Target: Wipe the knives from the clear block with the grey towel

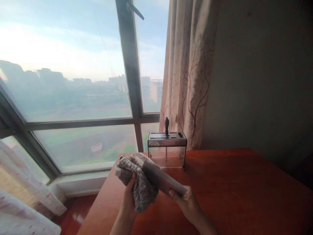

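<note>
My left hand (pixel 129 197) is closed around a shaggy grey cloth (pixel 144 191), thumb on top. The cloth is wrapped about the far end of a kitchen knife with a wide, flat grey blade (pixel 162 178). My right hand (pixel 187 202) grips the near end of that knife, its thumb lying along the blade. Whatever is under the cloth, perhaps the handle, is hidden. Just behind the cloth and blade stands a clear knife block (pixel 167 143) with a slotted metal top. A black-handled rod (pixel 166 126) sits upright in one of its slots.
The reddish-brown wooden table (pixel 232 192) extends to the right. Beyond it are a large window (pixel 73 81) with a dark frame and a patterned curtain (pixel 190 71). A white curtain (pixel 22 202) hangs at the lower left, and a dark wall (pixel 256 81) rises on the right.
</note>
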{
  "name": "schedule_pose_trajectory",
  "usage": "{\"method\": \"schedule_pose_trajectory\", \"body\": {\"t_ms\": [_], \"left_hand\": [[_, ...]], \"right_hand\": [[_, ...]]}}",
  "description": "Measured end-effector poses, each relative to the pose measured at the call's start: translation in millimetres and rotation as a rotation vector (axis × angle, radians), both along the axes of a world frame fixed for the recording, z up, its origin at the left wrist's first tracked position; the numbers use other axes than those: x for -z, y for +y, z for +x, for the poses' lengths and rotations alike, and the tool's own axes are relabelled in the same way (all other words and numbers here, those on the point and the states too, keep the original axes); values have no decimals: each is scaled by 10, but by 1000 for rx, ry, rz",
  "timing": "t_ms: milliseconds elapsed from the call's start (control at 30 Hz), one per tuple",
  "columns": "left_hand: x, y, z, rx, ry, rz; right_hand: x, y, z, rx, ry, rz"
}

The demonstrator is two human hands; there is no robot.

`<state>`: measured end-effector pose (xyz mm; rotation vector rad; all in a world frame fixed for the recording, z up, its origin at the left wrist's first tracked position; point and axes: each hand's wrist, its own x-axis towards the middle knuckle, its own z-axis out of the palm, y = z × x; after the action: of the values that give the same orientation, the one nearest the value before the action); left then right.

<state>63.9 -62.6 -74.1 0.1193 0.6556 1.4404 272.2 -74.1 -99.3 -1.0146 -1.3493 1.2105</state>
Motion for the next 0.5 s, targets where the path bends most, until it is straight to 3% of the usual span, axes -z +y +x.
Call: {"method": "schedule_pose_trajectory", "body": {"t_ms": [267,500], "left_hand": [[-116,63,-382,-286,22,109],[-163,73,-297,-253,27,104]], "right_hand": [[27,-15,46,-21,-43,0],[133,9,19,20,27,-58]]}}
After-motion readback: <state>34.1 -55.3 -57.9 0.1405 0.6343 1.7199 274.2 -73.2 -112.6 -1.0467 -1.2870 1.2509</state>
